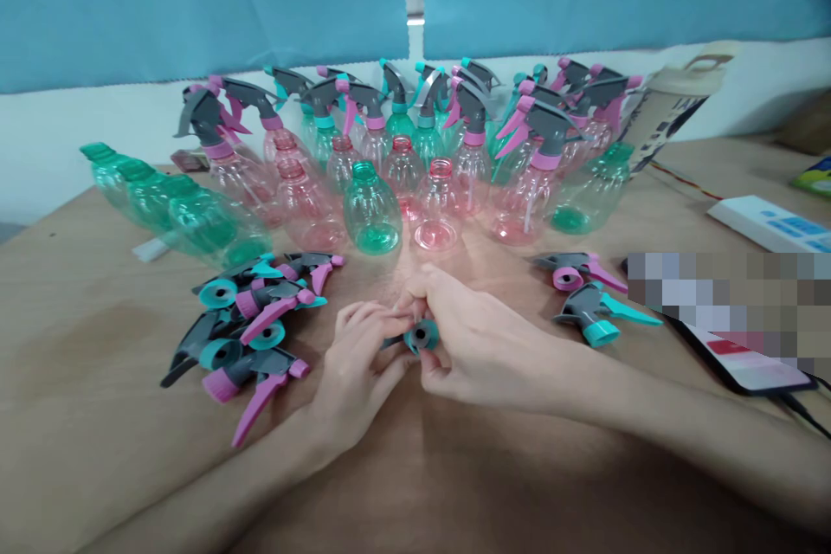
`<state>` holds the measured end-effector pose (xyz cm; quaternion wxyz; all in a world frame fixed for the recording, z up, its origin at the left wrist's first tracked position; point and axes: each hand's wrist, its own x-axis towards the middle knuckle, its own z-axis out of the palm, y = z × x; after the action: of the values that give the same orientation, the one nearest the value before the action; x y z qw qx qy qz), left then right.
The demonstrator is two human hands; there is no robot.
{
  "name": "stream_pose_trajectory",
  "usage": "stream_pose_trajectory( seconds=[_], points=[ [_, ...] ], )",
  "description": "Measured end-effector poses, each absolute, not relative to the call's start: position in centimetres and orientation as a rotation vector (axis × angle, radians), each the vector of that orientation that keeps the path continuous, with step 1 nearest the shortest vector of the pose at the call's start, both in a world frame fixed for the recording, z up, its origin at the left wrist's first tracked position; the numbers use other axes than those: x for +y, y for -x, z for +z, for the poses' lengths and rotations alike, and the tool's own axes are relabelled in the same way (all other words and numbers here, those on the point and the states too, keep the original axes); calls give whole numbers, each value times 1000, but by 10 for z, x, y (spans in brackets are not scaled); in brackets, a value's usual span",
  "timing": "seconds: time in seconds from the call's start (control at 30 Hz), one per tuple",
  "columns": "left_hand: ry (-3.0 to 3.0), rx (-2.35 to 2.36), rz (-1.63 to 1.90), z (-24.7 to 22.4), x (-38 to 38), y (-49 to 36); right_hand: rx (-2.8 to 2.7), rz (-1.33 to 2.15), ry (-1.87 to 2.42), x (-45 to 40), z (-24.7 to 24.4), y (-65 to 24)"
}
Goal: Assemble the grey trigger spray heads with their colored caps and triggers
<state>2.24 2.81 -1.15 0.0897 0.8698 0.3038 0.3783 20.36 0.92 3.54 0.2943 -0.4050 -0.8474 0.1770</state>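
Observation:
Both my hands meet at the middle of the table around a grey spray head with a teal collar, its round opening facing me. My left hand is closed on its left side. From the right, my right hand has its thumb and fingers closed at the collar's edge. Fingers hide most of the sprayer body. Loose pink and teal spray heads lie in a pile to the left, and a teal one lies to the right beside a pink one.
Behind my hands stand open bottles, among them a green one and a pink one, with several sprayer-topped bottles farther back. Green bottles lean at left. A phone, a white box and a tumbler are at right.

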Motion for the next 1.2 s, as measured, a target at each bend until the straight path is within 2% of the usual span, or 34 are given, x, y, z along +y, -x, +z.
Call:
stream_pose_trajectory(
  seconds=[0.27,0.57,1.2],
  points=[
    [-2529,892,1074,-9,25,-23,-2240,443,1083,16,31,-207],
    [-2552,1018,1070,-7,23,-24,-2278,401,895,9,30,-197],
    [-2533,1042,996,-12,22,-25,-2390,451,1053,12,34,-199]
  ],
)
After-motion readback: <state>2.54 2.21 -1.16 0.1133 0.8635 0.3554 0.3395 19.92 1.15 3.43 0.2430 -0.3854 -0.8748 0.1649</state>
